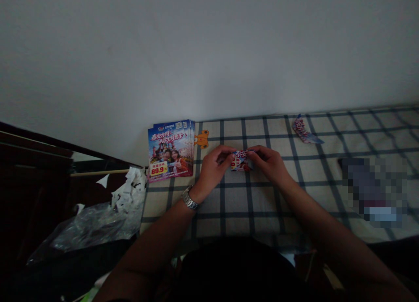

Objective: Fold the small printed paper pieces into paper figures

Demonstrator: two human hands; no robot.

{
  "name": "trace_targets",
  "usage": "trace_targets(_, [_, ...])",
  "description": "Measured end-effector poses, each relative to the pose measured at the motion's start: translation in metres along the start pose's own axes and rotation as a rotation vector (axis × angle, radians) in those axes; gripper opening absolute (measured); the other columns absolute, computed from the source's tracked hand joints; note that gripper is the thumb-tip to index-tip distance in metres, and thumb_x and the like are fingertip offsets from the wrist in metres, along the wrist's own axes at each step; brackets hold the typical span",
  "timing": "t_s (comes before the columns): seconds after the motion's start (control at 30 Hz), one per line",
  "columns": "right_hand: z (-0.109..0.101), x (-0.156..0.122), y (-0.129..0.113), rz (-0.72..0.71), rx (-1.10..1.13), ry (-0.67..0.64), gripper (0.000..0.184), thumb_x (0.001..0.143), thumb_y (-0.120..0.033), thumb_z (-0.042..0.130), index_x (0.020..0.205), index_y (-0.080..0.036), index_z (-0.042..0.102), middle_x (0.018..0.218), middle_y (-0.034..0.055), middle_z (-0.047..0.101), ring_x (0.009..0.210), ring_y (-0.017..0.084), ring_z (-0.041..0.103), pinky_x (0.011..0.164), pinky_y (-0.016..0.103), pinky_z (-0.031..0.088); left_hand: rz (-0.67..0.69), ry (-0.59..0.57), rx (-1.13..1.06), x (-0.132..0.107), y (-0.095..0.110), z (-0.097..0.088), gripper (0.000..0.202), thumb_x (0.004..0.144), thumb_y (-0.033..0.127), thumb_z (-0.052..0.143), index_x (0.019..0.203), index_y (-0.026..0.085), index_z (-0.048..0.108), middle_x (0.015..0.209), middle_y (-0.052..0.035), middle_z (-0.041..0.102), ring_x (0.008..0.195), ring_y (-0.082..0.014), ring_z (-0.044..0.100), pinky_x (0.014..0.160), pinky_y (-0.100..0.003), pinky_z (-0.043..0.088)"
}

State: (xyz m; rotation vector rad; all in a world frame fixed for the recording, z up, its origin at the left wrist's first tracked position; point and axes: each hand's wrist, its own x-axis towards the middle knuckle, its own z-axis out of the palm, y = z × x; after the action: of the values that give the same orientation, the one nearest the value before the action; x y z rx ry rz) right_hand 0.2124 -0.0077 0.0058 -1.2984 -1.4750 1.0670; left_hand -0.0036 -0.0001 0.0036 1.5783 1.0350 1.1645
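Note:
Between my two hands is a small folded paper flyer (242, 161), printed in blue, red and white with large characters. My left hand (216, 161) pinches its left edge; a metal watch (190, 198) is on that wrist. The right edge is pinched by the thumb and fingers of my right hand (266, 160). To the left lies a stack of printed flyers (170, 151), unfolded and slightly fanned. A folded paper piece (304, 131) with similar print rests at the back right, apart from my hands.
A checked cloth (209, 214) covers the surface up to the wall (209, 53). Beside the stack is an orange cartoon bear figure (202, 139). A pixelated dark object (369, 188) lies at right. Torn white paper (129, 190) and clear plastic (94, 225) are at lower left.

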Motion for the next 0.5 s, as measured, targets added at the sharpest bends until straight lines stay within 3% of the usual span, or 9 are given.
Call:
trace_targets(0.13, [-0.002, 0.0006, -0.0001, 0.016, 0.042, 0.008, 0.032, 0.092, -0.053, 0.072, 0.101, -0.023, 0.08, 0.1, 0.0062, 0.082, 0.092, 0.024, 0.075, 0.084, 0.037, 0.06, 0.0, 0.007, 0.007, -0.0009, -0.0014, -0.001, 0.017, 0.1, 0.036, 0.069, 0.107, 0.021, 0.072, 0.102, -0.0054, 0.075, 0.09, -0.0164, 0.072, 0.083, -0.029, 0.06])
trace_targets(0.5, [-0.0035, 0.0014, 0.0023, 0.026, 0.119, 0.0, 0.034, 0.092, -0.055, 0.073, 0.098, -0.023, 0.083, 0.1, 0.0058, 0.083, 0.094, 0.024, 0.076, 0.089, 0.037, 0.061, 0.058, 0.024, 0.038, -0.0004, -0.0076, -0.0011, 0.014, 0.1, 0.033, 0.069, 0.107, 0.021, 0.072, 0.1, -0.0033, 0.076, 0.089, -0.0144, 0.074, 0.081, -0.026, 0.062])
